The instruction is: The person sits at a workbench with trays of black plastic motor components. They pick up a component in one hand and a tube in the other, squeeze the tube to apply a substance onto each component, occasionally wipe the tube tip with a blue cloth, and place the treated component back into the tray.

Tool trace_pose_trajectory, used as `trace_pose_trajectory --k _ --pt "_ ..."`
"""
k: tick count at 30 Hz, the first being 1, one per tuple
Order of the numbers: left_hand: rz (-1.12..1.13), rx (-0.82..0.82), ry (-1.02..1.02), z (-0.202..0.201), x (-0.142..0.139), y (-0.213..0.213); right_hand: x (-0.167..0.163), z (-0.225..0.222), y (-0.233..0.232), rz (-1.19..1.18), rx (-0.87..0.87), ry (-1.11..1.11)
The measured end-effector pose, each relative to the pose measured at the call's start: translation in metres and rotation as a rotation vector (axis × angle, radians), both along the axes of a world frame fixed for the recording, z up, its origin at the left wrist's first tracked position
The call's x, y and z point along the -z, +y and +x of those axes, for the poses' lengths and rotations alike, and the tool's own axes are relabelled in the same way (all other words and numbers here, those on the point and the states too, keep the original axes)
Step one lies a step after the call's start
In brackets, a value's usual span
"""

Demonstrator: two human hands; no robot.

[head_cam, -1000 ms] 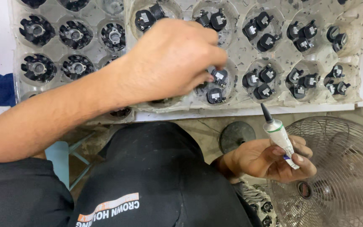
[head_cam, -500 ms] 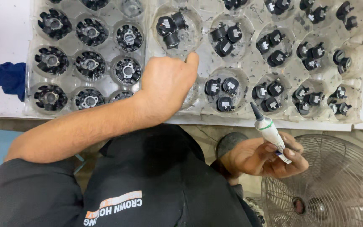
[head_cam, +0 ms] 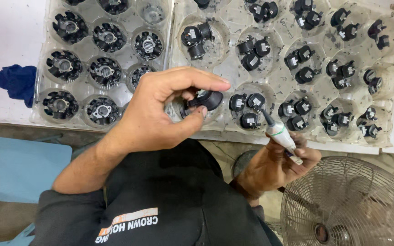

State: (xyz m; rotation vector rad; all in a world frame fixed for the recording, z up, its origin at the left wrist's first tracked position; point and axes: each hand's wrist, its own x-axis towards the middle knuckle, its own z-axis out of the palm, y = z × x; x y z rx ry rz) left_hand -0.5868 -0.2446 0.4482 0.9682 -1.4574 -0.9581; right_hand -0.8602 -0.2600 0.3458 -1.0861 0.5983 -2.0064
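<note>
Over the clear plastic tray [head_cam: 233,68] of small black parts, left hand [head_cam: 160,114] curled, thumb and fingertips pinched on one black part [head_cam: 206,99], lifted just above the tray's near edge. At four o'clock from it, right hand [head_cam: 279,161] wrapped around a white applicator tube [head_cam: 281,136], black nozzle aimed toward eleven o'clock, near a cluster of parts. At five o'clock, wire fan guard [head_cam: 352,205].

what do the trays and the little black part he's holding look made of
Trays: thin clear moulded plastic, likely; glossy, see-through, scuffed. Black part in the left hand: seemingly hard plastic, dull sheen, with small silvery bits, perhaps metal.
</note>
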Motion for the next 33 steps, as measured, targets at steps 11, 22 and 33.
trace_pose_trajectory --k 11,22,33 --pt "0.005 0.122 0.446 0.006 0.034 0.012 0.004 0.025 0.01 -0.066 -0.089 0.053" --pt "0.058 -0.236 0.126 -0.013 0.029 0.014 0.004 0.037 0.002 -0.37 0.138 0.305" --pt "0.088 -0.043 0.437 -0.009 0.043 0.011 -0.004 0.05 0.003 -0.567 0.334 0.517"
